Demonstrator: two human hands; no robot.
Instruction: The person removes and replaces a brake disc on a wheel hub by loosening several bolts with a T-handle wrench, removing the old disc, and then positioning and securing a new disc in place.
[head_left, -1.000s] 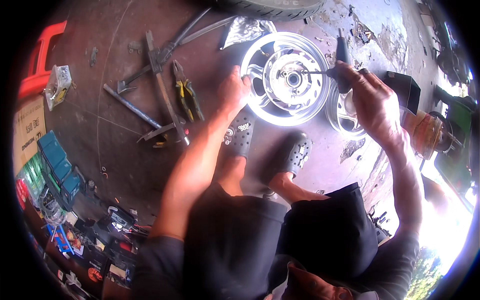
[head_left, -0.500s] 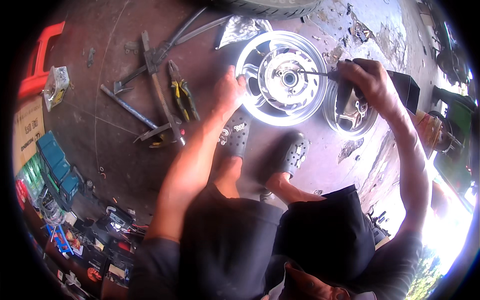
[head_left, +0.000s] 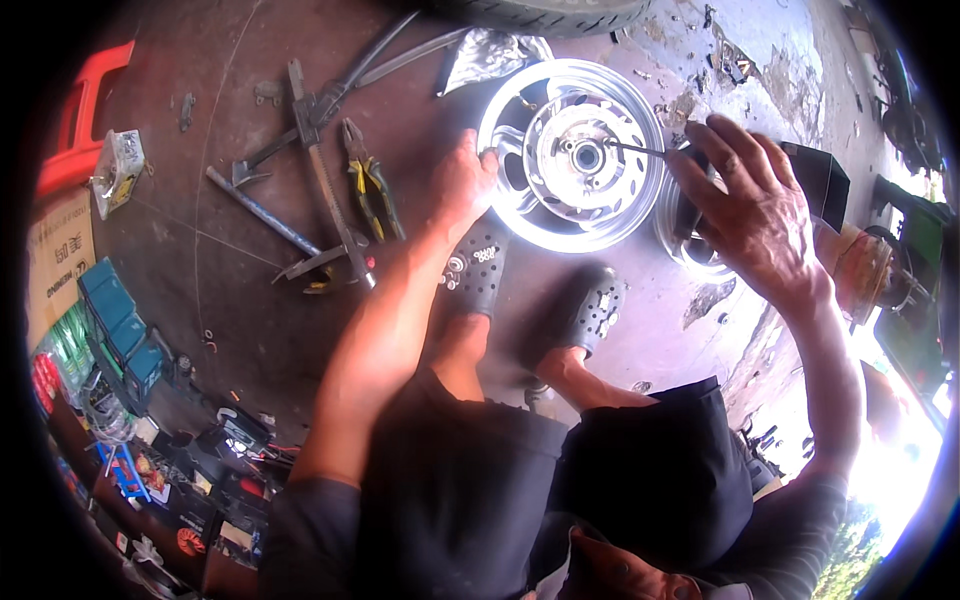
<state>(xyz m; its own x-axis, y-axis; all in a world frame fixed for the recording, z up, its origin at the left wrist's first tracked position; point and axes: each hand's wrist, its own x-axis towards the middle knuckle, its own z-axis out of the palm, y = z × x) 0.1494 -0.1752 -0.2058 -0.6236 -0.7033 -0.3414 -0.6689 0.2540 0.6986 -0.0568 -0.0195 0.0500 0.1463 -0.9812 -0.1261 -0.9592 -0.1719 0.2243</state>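
Note:
A silver alloy wheel rim (head_left: pixel 544 220) with a slotted disc and hub (head_left: pixel 569 158) lies ahead of me. My left hand (head_left: pixel 467 180) grips its left edge. My right hand (head_left: pixel 750 205) is on a dark-handled driver (head_left: pixel 648 152), fingers curled over the handle, which is mostly hidden; the thin shaft reaches into the hub. A second silver rim (head_left: pixel 710 265) lies under and behind my right hand. Yellow-and-black pliers (head_left: pixel 370 190) rest left of my left hand.
A tire (head_left: pixel 540 18), silver sheet (head_left: pixel 490 62), metal stand (head_left: pixel 330 170), red plastic item (head_left: pixel 78 140), cardboard (head_left: pixel 58 260), teal toolbox (head_left: pixel 112 320) and scattered tools surround me. At the right are a black box (head_left: pixel 820 180) and rusty cylinder (head_left: pixel 850 260). My feet in clogs (head_left: pixel 590 310) are below the rim.
My right hand moved and turned about the driver's handle, its fingers now higher and looser, with the handle less visible. My left hand stays on the rim.

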